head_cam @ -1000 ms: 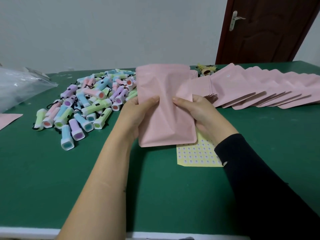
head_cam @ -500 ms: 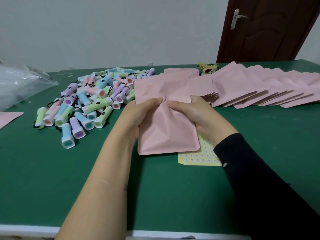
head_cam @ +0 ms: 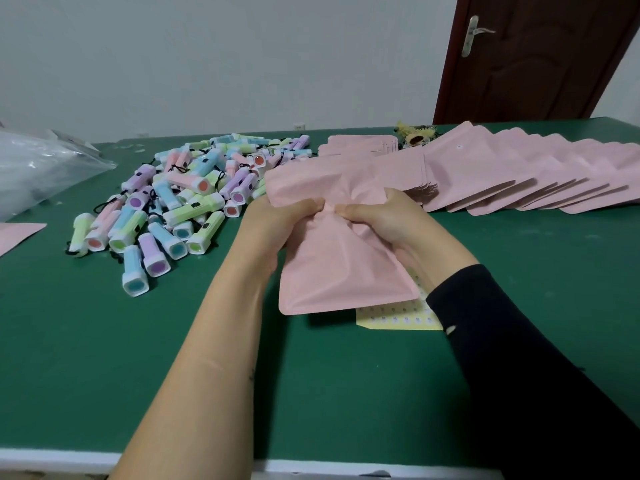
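Observation:
Both my hands hold one pink pouch (head_cam: pixel 341 271) above the green table (head_cam: pixel 104 375). My left hand (head_cam: pixel 277 223) grips its left side and my right hand (head_cam: pixel 384 220) grips its right side, the thumbs nearly meeting at the middle. The pouch is pinched and creased between them, with its top bent away from me. Its lower edge hangs just above a yellow sticker sheet (head_cam: pixel 398 318). To the left lies a heap of pastel mini flashlights (head_cam: pixel 180 209).
A fanned row of pink pouches (head_cam: pixel 519 178) runs along the back right, with a small stack (head_cam: pixel 360 145) behind it. A clear plastic bag (head_cam: pixel 38 171) lies at far left, a pink pouch corner (head_cam: pixel 17 233) below it. A dark door (head_cam: pixel 536 57) stands behind.
The pouch has tipped away and down, from upright to bent over. My thumbs moved together toward its middle and now squeeze it, creasing the material.

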The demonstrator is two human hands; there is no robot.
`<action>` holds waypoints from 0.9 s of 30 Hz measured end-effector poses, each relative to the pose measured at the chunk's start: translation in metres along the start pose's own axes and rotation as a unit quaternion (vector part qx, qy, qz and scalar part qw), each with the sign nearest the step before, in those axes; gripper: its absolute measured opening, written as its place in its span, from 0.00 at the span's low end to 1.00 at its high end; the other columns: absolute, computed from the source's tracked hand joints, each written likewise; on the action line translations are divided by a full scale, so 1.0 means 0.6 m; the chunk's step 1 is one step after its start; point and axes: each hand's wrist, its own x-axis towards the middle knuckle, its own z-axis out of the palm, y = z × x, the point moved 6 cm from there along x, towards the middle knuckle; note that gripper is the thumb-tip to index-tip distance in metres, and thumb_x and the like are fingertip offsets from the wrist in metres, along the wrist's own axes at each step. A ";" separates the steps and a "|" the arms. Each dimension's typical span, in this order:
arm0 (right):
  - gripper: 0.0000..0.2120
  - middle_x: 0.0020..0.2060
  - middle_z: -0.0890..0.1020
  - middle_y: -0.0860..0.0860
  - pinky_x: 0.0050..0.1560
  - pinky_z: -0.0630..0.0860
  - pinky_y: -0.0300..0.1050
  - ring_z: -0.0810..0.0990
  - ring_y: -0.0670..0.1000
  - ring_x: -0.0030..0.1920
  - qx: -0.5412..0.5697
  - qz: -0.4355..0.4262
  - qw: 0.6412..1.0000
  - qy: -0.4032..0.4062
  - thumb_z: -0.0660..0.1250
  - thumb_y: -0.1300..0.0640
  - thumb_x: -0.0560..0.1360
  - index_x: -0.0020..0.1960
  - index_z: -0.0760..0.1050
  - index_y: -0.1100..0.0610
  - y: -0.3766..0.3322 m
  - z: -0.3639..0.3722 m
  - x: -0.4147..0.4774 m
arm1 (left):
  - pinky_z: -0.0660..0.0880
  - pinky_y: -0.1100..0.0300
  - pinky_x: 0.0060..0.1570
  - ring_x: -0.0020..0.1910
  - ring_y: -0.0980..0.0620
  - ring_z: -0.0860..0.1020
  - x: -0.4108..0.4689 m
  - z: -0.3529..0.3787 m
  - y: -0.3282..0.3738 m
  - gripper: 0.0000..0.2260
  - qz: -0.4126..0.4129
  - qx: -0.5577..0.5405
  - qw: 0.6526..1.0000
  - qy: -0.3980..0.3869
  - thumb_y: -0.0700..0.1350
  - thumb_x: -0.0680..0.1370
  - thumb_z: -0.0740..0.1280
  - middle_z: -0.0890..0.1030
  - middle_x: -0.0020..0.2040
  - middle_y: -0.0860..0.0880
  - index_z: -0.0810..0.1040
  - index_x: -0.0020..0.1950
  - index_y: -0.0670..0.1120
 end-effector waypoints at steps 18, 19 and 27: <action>0.05 0.42 0.81 0.48 0.42 0.79 0.42 0.82 0.51 0.46 0.091 -0.140 0.964 0.205 0.63 0.55 0.80 0.47 0.76 0.54 -0.052 -0.030 -0.026 | 0.70 0.71 0.53 0.58 0.65 0.76 -0.043 0.023 0.070 0.18 0.291 0.192 0.936 0.056 0.51 0.76 0.68 0.79 0.62 0.60 0.77 0.66 0.53; 0.06 0.41 0.81 0.46 0.42 0.78 0.40 0.81 0.49 0.45 0.097 -0.146 0.964 0.197 0.63 0.54 0.81 0.46 0.75 0.54 -0.056 -0.026 -0.029 | 0.68 0.75 0.57 0.64 0.68 0.72 -0.046 0.051 0.061 0.25 0.283 0.212 0.935 -0.033 0.55 0.75 0.67 0.74 0.69 0.60 0.72 0.72 0.53; 0.18 0.64 0.79 0.51 0.59 0.78 0.46 0.78 0.46 0.63 0.224 -0.101 0.968 -0.054 0.61 0.49 0.81 0.68 0.72 0.54 -0.068 0.025 -0.026 | 0.78 0.55 0.57 0.56 0.49 0.82 -0.030 0.048 0.034 0.22 0.084 -0.097 0.985 -0.116 0.37 0.74 0.68 0.84 0.57 0.46 0.73 0.68 0.41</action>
